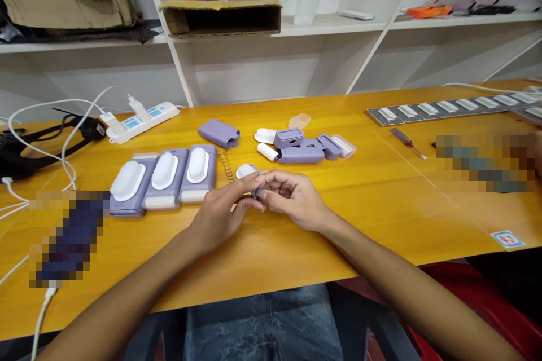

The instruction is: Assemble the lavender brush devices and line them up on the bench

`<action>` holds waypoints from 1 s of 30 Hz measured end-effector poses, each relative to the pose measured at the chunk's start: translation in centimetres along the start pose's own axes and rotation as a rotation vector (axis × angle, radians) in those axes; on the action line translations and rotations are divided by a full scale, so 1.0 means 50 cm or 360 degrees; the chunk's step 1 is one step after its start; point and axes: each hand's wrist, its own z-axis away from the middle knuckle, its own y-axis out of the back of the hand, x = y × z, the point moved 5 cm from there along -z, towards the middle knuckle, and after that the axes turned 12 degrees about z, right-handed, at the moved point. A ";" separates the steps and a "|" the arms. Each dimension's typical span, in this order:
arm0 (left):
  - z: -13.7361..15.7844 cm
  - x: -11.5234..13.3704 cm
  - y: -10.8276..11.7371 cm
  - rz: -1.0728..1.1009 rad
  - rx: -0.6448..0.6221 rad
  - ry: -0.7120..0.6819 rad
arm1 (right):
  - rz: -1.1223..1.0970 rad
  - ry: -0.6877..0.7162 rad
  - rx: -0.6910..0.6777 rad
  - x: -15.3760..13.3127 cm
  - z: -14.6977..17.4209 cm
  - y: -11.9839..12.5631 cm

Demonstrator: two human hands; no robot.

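My left hand [220,208] and my right hand [296,198] meet above the table, both closed in a pinch on a small purple part [256,176] that the fingers mostly hide. Thin wire loops, perhaps a spring, show by the right fingertips. Just behind the fingers is a white bristled brush piece [244,171]. A long coil spring [226,164] lies to their left, near a purple casing [219,133]. Left of the hands, three purple brush cases with white bristle heads [197,166] lie side by side. Behind the hands sits a cluster of loose purple casings [301,152] and white brush parts.
A white power strip [144,121] with cables and a blurred phone-like object [71,237] are at left. On the right lie a screwdriver [407,142] and a long metal strip of white pieces [449,107]. White shelves [258,62] stand behind the table.
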 end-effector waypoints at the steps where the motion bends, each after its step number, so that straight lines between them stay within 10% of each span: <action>1: -0.002 0.002 0.000 -0.0031 -0.0004 -0.0032 | -0.0048 -0.0016 -0.0015 0.000 0.000 -0.001; 8: -0.004 0.008 -0.002 -0.0068 -0.0024 -0.0183 | -0.0211 -0.0152 -0.0063 0.010 -0.001 -0.001; 21: 0.005 -0.041 -0.011 0.0907 0.0234 0.0876 | -0.0036 -0.0035 0.0092 0.001 0.002 0.008; 30: -0.004 -0.054 -0.009 0.1283 0.0232 0.1073 | 0.0498 0.0179 0.0273 -0.002 0.010 0.012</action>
